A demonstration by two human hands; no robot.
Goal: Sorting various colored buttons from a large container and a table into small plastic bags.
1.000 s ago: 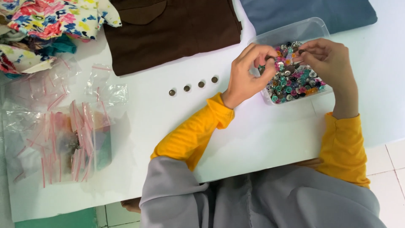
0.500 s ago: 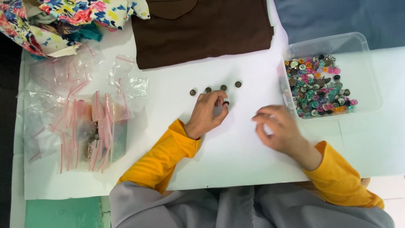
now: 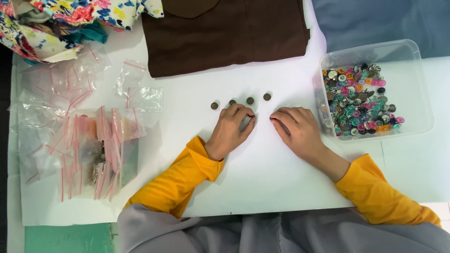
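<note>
Four small round dark metal buttons [image 3: 240,101] lie in a row on the white table [image 3: 281,178], just beyond both hands. The left hand [image 3: 232,131] rests with fingers curled, knuckles touching one button; whether it holds anything cannot be told. The right hand [image 3: 297,131] lies loosely curled beside a clear plastic tub of coloured buttons [image 3: 412,93] at right, near a folded brown cloth [image 3: 225,33].

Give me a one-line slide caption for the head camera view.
Both hands, left hand and right hand, rest below a row of four metal buttons beside a clear tub of mixed buttons.

Four dark round buttons [image 3: 240,101], seemingly metal
</note>
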